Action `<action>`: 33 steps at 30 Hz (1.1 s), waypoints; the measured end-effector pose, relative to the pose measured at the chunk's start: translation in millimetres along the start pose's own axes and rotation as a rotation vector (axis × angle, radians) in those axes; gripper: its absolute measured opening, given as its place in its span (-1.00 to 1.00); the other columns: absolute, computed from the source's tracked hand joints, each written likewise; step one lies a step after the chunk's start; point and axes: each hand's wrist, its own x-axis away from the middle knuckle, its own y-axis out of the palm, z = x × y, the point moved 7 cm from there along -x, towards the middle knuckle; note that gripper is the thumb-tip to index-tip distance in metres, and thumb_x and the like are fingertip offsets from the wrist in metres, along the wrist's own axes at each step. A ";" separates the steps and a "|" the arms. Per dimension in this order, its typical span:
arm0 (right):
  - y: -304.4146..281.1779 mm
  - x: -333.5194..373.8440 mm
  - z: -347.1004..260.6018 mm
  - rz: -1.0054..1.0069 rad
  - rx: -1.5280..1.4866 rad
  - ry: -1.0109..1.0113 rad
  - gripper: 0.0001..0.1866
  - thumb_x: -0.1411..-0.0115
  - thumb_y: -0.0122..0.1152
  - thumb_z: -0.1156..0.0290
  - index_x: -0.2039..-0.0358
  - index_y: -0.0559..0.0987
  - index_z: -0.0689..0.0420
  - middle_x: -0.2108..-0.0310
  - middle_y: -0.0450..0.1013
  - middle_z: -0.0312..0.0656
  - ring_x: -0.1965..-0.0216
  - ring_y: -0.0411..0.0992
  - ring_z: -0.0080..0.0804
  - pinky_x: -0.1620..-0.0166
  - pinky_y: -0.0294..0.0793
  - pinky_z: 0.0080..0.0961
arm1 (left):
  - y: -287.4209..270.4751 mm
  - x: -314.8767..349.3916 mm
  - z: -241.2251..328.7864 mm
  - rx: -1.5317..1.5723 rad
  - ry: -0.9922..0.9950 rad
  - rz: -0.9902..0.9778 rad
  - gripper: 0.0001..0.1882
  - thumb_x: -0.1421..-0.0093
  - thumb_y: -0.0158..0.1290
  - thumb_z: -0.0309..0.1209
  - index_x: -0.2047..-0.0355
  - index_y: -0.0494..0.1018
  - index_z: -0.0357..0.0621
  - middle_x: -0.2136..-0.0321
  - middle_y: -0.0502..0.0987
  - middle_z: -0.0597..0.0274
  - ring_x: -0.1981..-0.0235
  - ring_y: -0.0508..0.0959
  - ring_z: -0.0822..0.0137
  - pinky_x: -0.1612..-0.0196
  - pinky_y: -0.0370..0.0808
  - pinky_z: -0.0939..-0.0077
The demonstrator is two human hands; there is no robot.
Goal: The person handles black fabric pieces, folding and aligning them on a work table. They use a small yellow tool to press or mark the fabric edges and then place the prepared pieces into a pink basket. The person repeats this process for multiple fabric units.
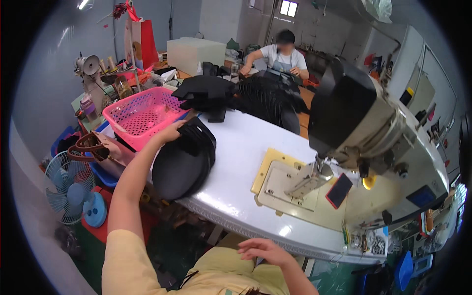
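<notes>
My left arm reaches out to a stack of black, oval, sheet-like pieces (181, 169) at the left end of the white table (233, 147). My left hand (172, 132) is closed on the far edge of that stack; its fingertips are partly hidden against the black material. The near side of the stack hangs over the table's front edge. My right hand (265, 250) hovers above my lap, fingers loosely stretched and holding nothing. To the right stands an industrial sewing machine (393, 162), its cream arm and bed (290, 184) on the tabletop.
A pink basket (142, 115) sits behind my left hand, with more black pieces (206, 91) heaped beyond. A red-edged phone (339, 191) lies by the machine. A blue fan (73, 189) and a handbag (110, 150) are at left. Another person (282, 56) works across the table.
</notes>
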 end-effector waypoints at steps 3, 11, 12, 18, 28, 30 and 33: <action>20.1 -47.2 -37.2 -0.063 0.115 -0.107 -0.56 -0.23 0.04 0.45 -0.12 0.29 0.26 -0.04 0.33 -0.13 -0.08 0.31 -0.39 -0.11 0.29 -0.45 | 51.0 16.4 83.5 -0.510 0.084 0.105 -0.34 0.06 -0.13 -0.72 -0.15 0.20 -0.22 -0.09 0.30 -0.13 -0.19 0.23 0.06 -0.20 0.14 0.38; -27.3 -172.2 -134.9 0.393 -0.083 -0.543 -0.55 -0.27 0.00 0.19 -0.06 0.32 0.22 0.00 0.32 -0.19 -0.02 0.30 -0.45 -0.13 0.24 -0.39 | 108.3 116.2 251.1 -0.632 0.361 0.424 -0.20 0.09 -0.11 -0.67 -0.24 -0.02 -0.16 -0.16 0.06 -0.38 0.14 0.39 -0.32 0.13 0.42 0.07; -28.6 -169.7 -161.9 0.377 -0.070 -0.584 -0.57 -0.27 -0.01 0.14 0.01 0.39 0.21 0.07 0.38 -0.21 0.03 0.34 -0.48 -0.11 0.26 -0.39 | 108.9 128.6 256.1 -0.590 0.382 0.487 -0.20 0.08 -0.10 -0.68 -0.24 -0.03 -0.17 -0.17 0.03 -0.37 0.14 0.39 -0.33 0.14 0.43 0.09; -34.0 -200.0 -199.4 0.335 0.511 -0.128 -0.44 -0.05 0.25 0.01 0.25 0.47 0.33 0.42 0.40 -0.23 0.36 0.34 -0.57 0.34 0.34 -0.58 | 147.3 191.9 186.8 -0.106 0.008 0.289 -0.43 -0.01 0.15 -0.45 -0.06 0.29 -0.28 0.00 0.35 -0.16 0.27 0.54 0.09 0.25 0.49 0.35; -97.0 -224.3 -105.0 0.478 0.371 -0.270 -0.69 -0.02 0.29 0.24 0.52 0.51 0.28 0.62 0.43 -0.27 0.57 0.32 -0.54 0.49 0.30 -0.50 | 150.3 153.2 146.6 -0.617 0.267 0.396 -0.32 -0.01 0.17 -0.23 -0.14 0.23 -0.11 -0.16 0.18 -0.02 -0.22 0.09 -0.07 -0.22 0.03 0.04; -93.9 -221.3 -106.8 0.479 0.510 -0.247 -0.75 -0.07 0.27 0.29 0.43 0.56 0.24 0.57 0.45 -0.35 0.54 0.33 -0.63 0.49 0.28 -0.60 | 155.9 145.9 146.3 -0.684 0.286 0.431 -0.35 -0.04 0.15 -0.17 -0.13 0.26 -0.09 -0.16 0.19 0.02 -0.22 0.08 -0.09 -0.21 -0.01 -0.08; -90.3 -226.9 -109.3 0.544 0.658 -0.371 -0.75 -0.01 0.28 0.31 0.49 0.53 0.27 0.62 0.42 -0.29 0.58 0.31 -0.61 0.51 0.28 -0.54 | 164.1 124.1 149.2 -0.780 0.403 0.402 -0.43 -0.08 0.10 -0.23 -0.09 0.29 -0.13 -0.14 0.26 0.12 -0.23 0.10 -0.02 -0.22 -0.08 -0.14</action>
